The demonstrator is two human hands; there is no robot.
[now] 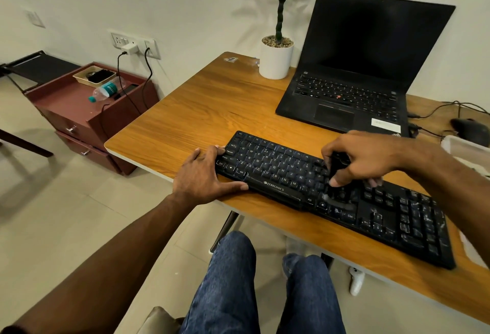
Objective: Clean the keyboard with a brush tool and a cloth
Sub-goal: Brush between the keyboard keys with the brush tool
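Observation:
A black keyboard (278, 172) lies slanted along the front edge of the wooden desk (212, 105). My left hand (204, 174) rests flat on the keyboard's left end, fingers spread over the corner. My right hand (363, 158) grips a black brush tool (338, 174) above the keys right of centre. The brush's lower end (336, 195) is blurred against the keys. White dust specks cover the arrow keys and number pad (419, 217). No cloth is clearly visible.
An open black laptop (352, 73) stands behind the keyboard, beside a potted plant in a white pot (275, 60). A black mouse (469, 128) and a white container (466, 150) sit at the right edge. A maroon drawer unit (87, 116) stands left of the desk.

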